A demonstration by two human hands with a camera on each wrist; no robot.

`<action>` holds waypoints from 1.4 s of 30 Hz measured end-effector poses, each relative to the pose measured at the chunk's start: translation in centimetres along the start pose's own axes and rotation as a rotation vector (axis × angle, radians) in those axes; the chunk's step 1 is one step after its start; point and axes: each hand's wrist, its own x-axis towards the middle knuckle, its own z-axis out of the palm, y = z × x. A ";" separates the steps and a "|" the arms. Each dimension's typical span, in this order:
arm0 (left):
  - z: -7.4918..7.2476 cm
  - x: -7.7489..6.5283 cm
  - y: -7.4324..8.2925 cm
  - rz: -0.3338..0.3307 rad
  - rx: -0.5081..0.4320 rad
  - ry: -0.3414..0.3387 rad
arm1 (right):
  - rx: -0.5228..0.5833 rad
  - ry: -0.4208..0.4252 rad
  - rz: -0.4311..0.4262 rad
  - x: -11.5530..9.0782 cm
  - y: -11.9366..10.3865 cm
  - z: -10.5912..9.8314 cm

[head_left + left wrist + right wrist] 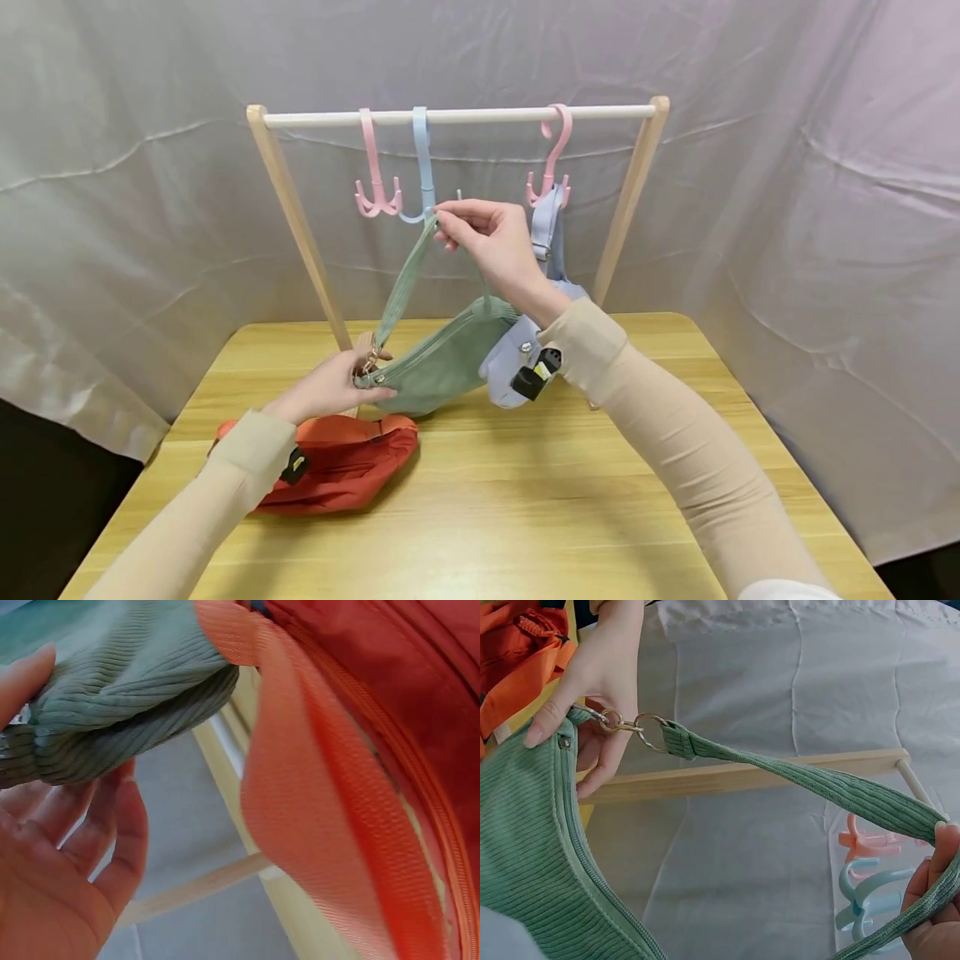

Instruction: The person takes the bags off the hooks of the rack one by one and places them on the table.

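A green corduroy shoulder bag point(446, 362) is held up at a tilt in front of the rack. My left hand point(326, 390) grips its left end, thumb on one side and fingers on the other, beside the gold-coloured rings point(622, 724). With thumb and fingertips my right hand point(498, 246) pinches the top of the bag's strap point(402, 292), drawing it into a loop. That pinch is right at the light blue hook hanger point(423, 158) on the rail, and the hand hides part of its prongs.
The white rail point(480, 115) on wooden legs also carries a pink hook hanger point(371, 158) at left and another pink hanger point(557, 150) at right, bearing a pale lavender bag point(507, 358). A red-orange bag point(345, 458) lies on the wooden table point(525, 517), under my left forearm.
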 end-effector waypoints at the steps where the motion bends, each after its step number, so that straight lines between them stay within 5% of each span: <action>1: 0.0 -0.1 -0.1 0.006 -0.009 -0.005 | 0.001 0.002 -0.006 0.0 0.0 0.0; 8: 0.1 -0.6 -0.9 0.034 -0.047 0.038 | 0.041 0.007 -0.054 -0.5 -0.1 0.1; 16: -0.2 -1.4 -2.0 -0.068 -0.254 0.332 | 0.078 -0.010 -0.115 -1.0 -0.2 -0.3; 25: -1.3 -1.7 -1.7 -0.018 -0.367 0.568 | 0.036 -0.075 -0.174 -2.1 0.9 -1.3; 32: -2.1 -1.9 -0.8 0.024 -0.485 0.686 | -0.163 -0.124 -0.233 -4.2 2.2 -2.0; 38: -3.2 -1.9 0.3 0.025 -0.779 0.789 | -0.402 -0.153 -0.360 -5.2 3.4 -2.2; 42: -3.7 -2.1 0.8 0.114 -0.973 0.802 | -0.524 -0.206 -0.465 -5.5 4.2 -2.6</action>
